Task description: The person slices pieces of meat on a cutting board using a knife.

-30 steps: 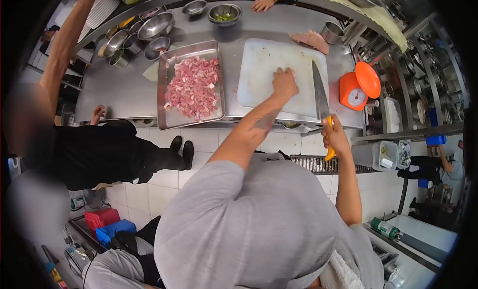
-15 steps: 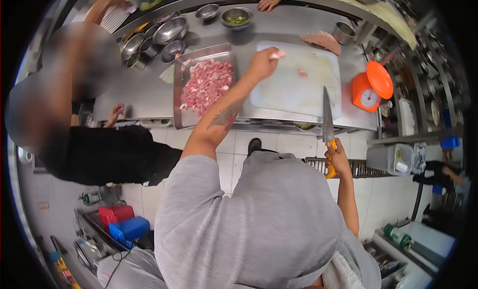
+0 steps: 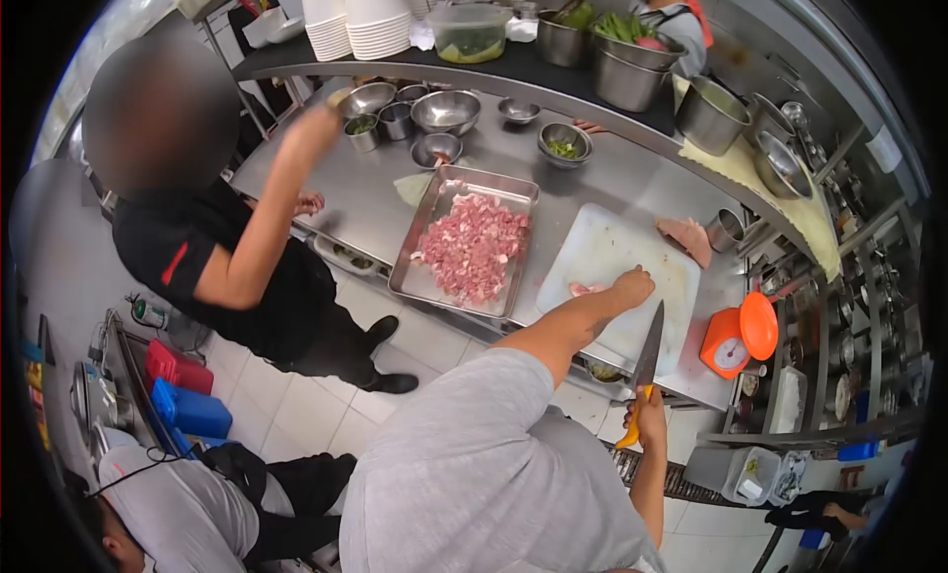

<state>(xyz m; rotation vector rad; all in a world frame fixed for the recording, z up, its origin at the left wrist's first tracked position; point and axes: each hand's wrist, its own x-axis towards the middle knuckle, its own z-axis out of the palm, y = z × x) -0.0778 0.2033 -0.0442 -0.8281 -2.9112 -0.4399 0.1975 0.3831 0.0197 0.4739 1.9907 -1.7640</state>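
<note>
My left hand (image 3: 632, 285) is over the middle of the white cutting board (image 3: 677, 311), its fingers closed together. Whatever they may hold is hidden. A small piece of pale pink meat (image 3: 585, 289) lies on the board to the left of this hand. My right hand (image 3: 649, 418) grips the yellow handle of a large knife (image 3: 649, 354). The blade points up and away, over the board's front edge. A larger slab of meat (image 3: 683, 239) rests at the board's far right corner. Left of the board, a metal tray (image 3: 407, 279) holds a heap of diced meat (image 3: 472, 247).
An orange scale (image 3: 726, 351) stands right of the board, and a metal cup (image 3: 725, 229) behind it. Metal bowls (image 3: 446, 111) line the back of the counter. A shelf (image 3: 395, 64) runs above. A co-worker in black (image 3: 247, 277) stands at the left.
My view has swung left and up. The meat that was in my left hand now lies on the board, and that hand has come to the board's middle. The knife stays in my right hand.
</note>
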